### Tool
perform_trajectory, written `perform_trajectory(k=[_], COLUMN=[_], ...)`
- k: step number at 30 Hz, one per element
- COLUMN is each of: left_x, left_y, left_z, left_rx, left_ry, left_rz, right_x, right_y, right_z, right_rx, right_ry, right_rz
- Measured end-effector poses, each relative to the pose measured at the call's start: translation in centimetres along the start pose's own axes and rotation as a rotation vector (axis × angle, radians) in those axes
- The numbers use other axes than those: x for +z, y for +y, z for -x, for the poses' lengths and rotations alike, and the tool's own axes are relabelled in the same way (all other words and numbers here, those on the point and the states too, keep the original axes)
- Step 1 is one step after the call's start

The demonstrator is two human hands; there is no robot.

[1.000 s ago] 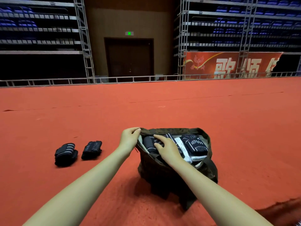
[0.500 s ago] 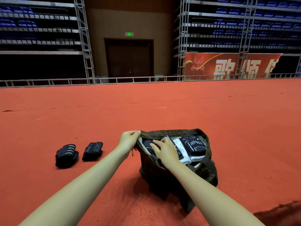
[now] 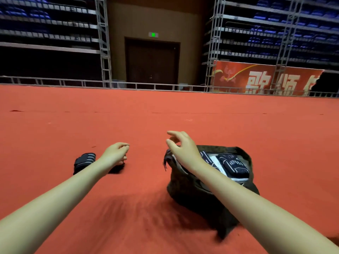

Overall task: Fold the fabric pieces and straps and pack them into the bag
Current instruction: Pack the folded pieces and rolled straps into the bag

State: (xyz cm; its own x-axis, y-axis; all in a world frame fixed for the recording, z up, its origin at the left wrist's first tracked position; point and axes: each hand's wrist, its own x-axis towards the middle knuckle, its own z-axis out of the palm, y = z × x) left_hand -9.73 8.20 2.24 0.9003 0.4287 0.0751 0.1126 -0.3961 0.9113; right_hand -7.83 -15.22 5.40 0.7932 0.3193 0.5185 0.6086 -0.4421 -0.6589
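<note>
Two hands up over the red floor [image 3: 165, 110], neither holding anything. Left hand [image 3: 115, 154] at roughly 9 o'clock from the bag, fingers loosely curled, nothing pinched, hovering above a dark folded piece [image 3: 116, 168] that it mostly hides. Can't tell if it touches it. Right hand [image 3: 180, 146] sits over the bag's 10 o'clock rim, fingers relaxed and slightly spread, thumb out, clear of the contents.

Bag [image 3: 192, 191]: dark olive, slumped on the floor, mouth open toward the camera. Inside at 3 o'clock of the right wrist: black folded piece with white line pattern [image 3: 235, 165] on top of a white fabric piece [image 3: 216, 161]. More dark patterned fabric [image 3: 204, 155] is just beside the wrist, partly hidden.

Outside the bag: black rolled strap with grey stripes [image 3: 84, 161] on the floor, at 9 o'clock from the left hand, well apart from the bag.

Background at 12 o'clock: dark doorway [image 3: 152, 61] with a green exit sign [image 3: 153, 34], red banner [image 3: 266, 77] at 2 o'clock, metal railing [image 3: 73, 82].
</note>
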Motion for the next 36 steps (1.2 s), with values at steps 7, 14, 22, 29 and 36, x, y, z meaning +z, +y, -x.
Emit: perform_trajectory(k=[7, 14, 22, 29, 36], left_x=[-7.5, -12.5, -12.3, -10.5, -8.8], left_y=[-7.2, -13.0, -18.7, -19.6, -17.9], left_z=[-1.7, -6.6, -13.2, -15.1, -12.7], left_rx=[-0.159, -0.197, -0.293, -0.248, -0.124], left_ry=[0.145, 0.236, 0.289, 0.26, 0.178], left_rz=[-0.19, -0.374, -0.357, -0.509, -0.522], right_x=[12.4, 22.9, 33.4, 35.6, 30.0], right_y=[-2.7, 1.6, 6.1, 7.2, 3.6], right_z=[-3.2, -7.5, -11.1, -12.3, -11.9], right_rx=[0.065, 0.328, 0.508, 0.609, 0.534], right_ry=[-0.377, -0.406, -0.249, -0.066, 0.204], right_rz=[0.178, 0.14, 0.095, -0.182, -0.486])
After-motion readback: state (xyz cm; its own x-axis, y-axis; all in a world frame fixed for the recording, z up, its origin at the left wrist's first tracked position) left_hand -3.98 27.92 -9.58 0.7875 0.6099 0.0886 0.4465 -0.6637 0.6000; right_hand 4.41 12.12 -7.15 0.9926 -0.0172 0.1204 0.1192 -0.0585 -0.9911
